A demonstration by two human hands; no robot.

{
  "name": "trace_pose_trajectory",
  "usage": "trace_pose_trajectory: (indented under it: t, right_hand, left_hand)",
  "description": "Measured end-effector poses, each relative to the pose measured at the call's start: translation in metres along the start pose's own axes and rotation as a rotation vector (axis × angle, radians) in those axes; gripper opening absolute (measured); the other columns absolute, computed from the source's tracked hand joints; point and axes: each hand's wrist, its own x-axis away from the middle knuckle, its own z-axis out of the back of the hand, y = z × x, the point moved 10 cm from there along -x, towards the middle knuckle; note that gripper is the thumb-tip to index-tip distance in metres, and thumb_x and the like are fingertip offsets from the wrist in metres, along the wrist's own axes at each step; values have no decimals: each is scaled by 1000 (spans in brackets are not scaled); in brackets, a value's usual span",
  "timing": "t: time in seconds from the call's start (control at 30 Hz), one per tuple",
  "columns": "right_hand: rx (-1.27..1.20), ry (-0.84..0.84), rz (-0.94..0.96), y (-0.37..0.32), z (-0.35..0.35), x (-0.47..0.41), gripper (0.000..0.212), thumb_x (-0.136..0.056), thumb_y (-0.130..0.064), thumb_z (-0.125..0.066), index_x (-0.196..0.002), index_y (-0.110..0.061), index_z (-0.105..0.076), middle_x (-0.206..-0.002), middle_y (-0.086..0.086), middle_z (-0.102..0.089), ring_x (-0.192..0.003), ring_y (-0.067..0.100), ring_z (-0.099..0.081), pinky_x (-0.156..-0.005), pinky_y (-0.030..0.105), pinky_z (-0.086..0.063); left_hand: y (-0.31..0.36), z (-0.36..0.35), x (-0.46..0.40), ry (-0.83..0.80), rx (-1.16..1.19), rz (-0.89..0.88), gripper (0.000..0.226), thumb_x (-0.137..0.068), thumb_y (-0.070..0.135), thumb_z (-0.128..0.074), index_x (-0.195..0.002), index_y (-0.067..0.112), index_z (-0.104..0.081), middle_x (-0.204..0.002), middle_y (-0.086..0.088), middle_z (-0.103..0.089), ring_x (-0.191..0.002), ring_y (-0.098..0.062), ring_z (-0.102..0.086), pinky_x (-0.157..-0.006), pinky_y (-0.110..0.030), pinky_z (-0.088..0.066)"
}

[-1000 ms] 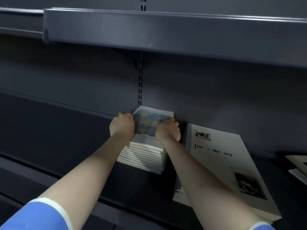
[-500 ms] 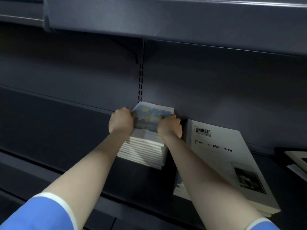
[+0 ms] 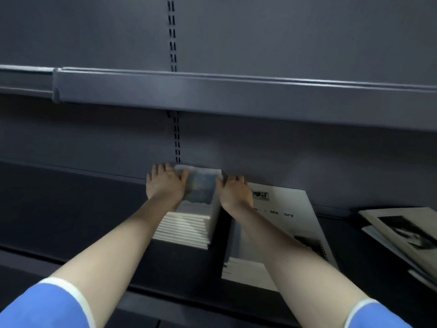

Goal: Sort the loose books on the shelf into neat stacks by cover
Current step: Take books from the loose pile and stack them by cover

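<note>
A stack of small books with a blue painted cover (image 3: 201, 188) stands at the back of the dark shelf (image 3: 71, 209), its white page edges facing me. My left hand (image 3: 165, 183) lies against the stack's left side, fingers stretched toward the back wall and thumb on the top cover. On the stack's right side my right hand (image 3: 234, 192) presses with its thumb along the edge. Just right of it lies a stack of large white books (image 3: 283, 214) with black lettering, partly hidden by my right forearm.
Loose books with a black-and-white photo cover (image 3: 402, 230) lie askew at the far right. The upper shelf's front edge (image 3: 236, 93) overhangs the stacks. The shelf left of the small stack is bare dark metal.
Both hands have gone from curled grips on the small stack's far corners to flatter fingers against its sides. The view has tilted upward. The stack has stayed in place.
</note>
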Motion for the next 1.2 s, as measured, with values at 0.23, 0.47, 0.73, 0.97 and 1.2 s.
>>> trace_pose_trajectory:
  t: [0.23,0.47,0.73,0.97,1.2]
  right_hand:
    - [129,85,10,60,62,18,66,-102,-45,-27,-150,-1,-19,-157,15,-16,-146,27,-12,-119,36,-10]
    - [172,107,-81,166,122,53,68,-102,-47,-23,-152,-3,-10,-159,12,-7,-147,26,-6,-120,39,-7]
    - [283,131,-296,305,186,99,68,-99,-51,-30,-150,-8,-21,-153,17,-23,-142,32,-17,-115,43,-20]
    - [337,154,-376,395,235,146,62,-98,-51,-32,-144,-10,-29,-142,17,-36,-133,33,-30,-107,44,-29]
    - [321,138,-442,466,260,180,61,-98,-51,-34,-143,-10,-30,-142,15,-38,-133,32,-32,-108,42,-28]
  left_hand:
    - [101,29,34,49,14,-195,69,-100,47,-25,-149,0,-14,-158,-14,-13,-147,-26,-8,-118,-35,-7]
    - [197,5,92,-15,12,-315,72,-99,50,-24,-150,1,-10,-158,-15,-9,-147,-26,-8,-119,-35,-7]
    - [308,-39,168,-114,87,-398,80,-96,57,-29,-151,5,-7,-158,-15,-7,-146,-28,-9,-118,-37,-11]
    - [384,-71,234,-213,174,-415,78,-93,58,-38,-149,9,-13,-153,-16,-19,-139,-34,-24,-109,-41,-29]
    - [437,-104,279,-310,136,-400,84,-89,64,-38,-146,5,-21,-150,-17,-26,-135,-36,-30,-105,-42,-33]
